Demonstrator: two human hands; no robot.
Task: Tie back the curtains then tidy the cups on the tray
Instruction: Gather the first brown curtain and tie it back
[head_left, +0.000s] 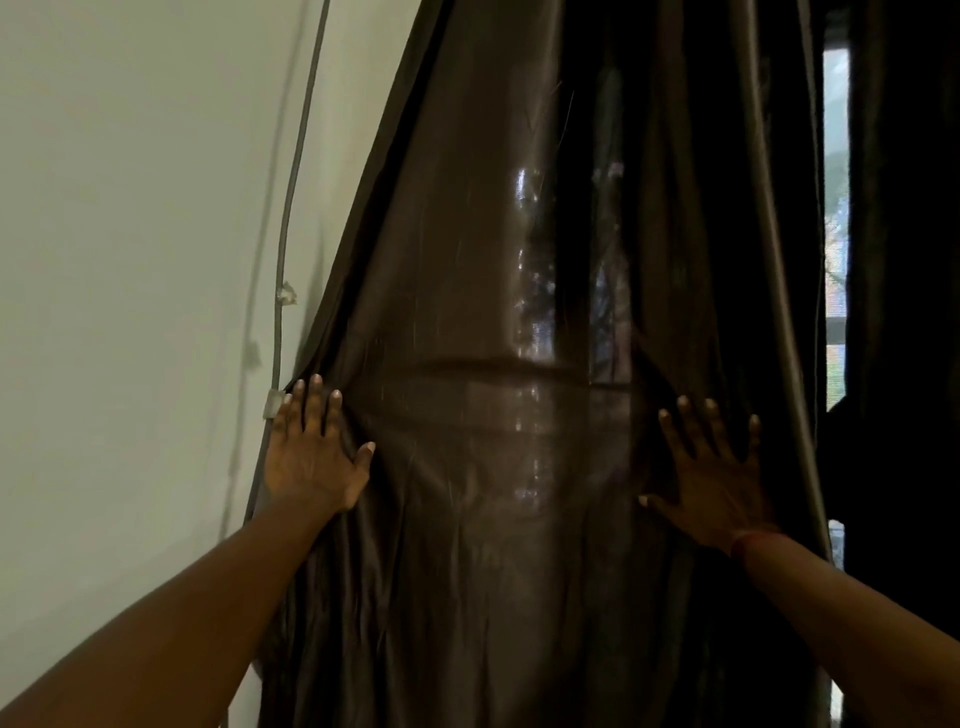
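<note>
Dark brown curtain (467, 312) hangs beside the wall (130, 260). Left hand (311, 457): fingers straight and spread, flat on the curtain's left edge, just beside the cable (291, 208). Right hand (711, 483): fingers splayed, pressing the folds further right. Cloth lies stretched between the palms.

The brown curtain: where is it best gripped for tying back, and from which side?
Probably the left edge of the curtain, level with the left hand. Come from the wall side and wrap the hand round the hem, which hangs free there. Toward the right hand the cloth is stretched flat, with no fold to pinch.
</note>
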